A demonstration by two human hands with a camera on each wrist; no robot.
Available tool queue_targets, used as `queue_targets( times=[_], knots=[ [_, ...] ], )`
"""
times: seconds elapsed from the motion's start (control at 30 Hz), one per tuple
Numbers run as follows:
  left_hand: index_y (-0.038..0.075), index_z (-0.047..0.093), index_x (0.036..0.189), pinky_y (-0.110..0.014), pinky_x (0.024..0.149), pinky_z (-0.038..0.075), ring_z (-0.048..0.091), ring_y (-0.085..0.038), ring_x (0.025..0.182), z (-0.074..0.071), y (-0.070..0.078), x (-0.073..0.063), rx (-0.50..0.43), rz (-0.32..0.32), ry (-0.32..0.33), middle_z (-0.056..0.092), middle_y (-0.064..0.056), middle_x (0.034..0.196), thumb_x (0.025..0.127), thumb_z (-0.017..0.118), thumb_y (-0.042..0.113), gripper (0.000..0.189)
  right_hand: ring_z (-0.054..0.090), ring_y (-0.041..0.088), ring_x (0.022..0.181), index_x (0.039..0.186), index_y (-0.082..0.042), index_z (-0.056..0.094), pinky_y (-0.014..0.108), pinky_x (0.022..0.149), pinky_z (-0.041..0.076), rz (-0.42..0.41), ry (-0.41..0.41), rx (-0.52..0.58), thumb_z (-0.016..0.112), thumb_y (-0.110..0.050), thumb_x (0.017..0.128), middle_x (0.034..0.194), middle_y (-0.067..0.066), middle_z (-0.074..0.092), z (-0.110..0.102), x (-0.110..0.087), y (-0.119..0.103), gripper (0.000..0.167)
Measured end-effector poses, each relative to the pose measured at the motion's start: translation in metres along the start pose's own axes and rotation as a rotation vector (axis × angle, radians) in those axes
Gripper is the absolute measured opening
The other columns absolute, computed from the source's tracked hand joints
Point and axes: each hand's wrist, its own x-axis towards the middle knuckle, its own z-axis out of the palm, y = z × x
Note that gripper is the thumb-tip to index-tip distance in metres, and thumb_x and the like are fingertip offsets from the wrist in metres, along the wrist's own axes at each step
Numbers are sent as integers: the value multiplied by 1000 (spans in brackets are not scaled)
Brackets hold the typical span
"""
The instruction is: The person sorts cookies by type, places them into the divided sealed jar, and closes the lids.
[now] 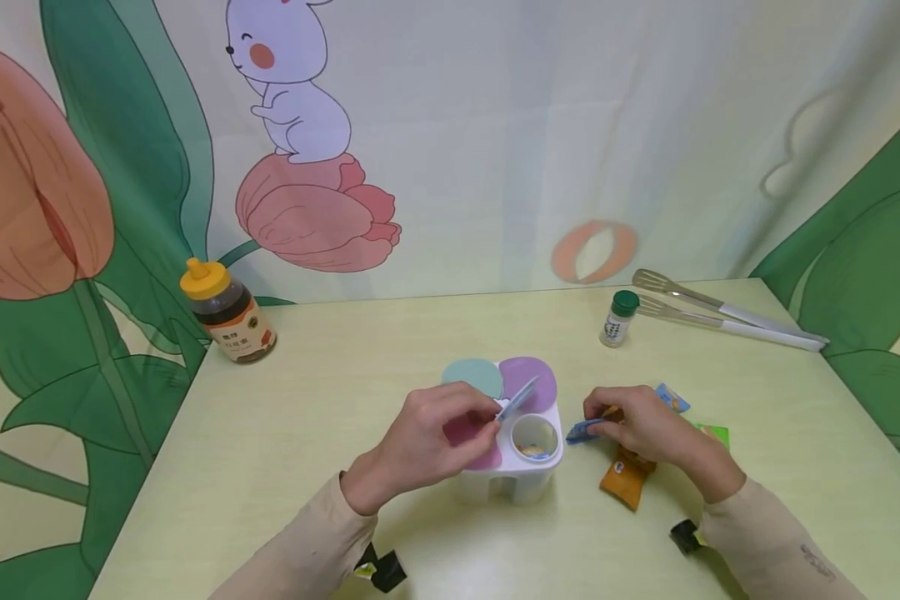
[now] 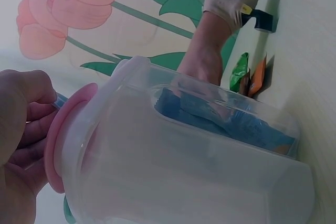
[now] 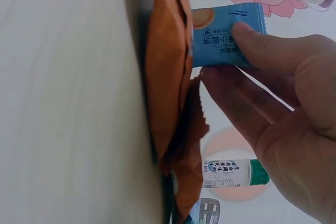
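Fingers of the right hand (image 1: 640,421) pinched the blue biscuit packet (image 3: 220,38) just right of the box's (image 1: 483,487) open round compartment (image 1: 536,431), one edge toward it, while the left hand (image 1: 437,431), nearer that opening, pinched a tilted pale-blue lid (image 1: 519,398).

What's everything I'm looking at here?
Four-compartment plastic container: 1, white, centre
Round lids: 3, teal, purple, pink, on container
Thin flat piece: 1, light blue, above container
Boxed packets: count unclear, blue, inside container
Loose wrapped packets: at least 4, orange, blue, green, right
Shaker bottle: 1, clear, green-capped, rear right
Metal tongs: 1, silver, white-handled, rear right
Spouted bottle: 1, brown, yellow-capped, rear left
Table: 1, yellow, underneath
Printed curtain: 1, pale, behind
Boxy devices: 2, black, at wrists
Sleeves: 2, beige, foreground
Left hand: 1, bare, pinching flat piece
Right hand: 1, bare, pinching blue packet
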Motion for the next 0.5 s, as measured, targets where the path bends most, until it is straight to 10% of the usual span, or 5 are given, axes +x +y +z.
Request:
queue_targets(
  times=[0.5],
  knots=[
    [2,70,92,-13,72,54,64,-8,75,0,0,-1,2,1,2,71,-4,84,80,70,1,12,63,5,82,98,-16,72,25,75,58,-61,35,-47,72,-9,87,95,-7,71,-5,-3,-4,13]
  ],
)
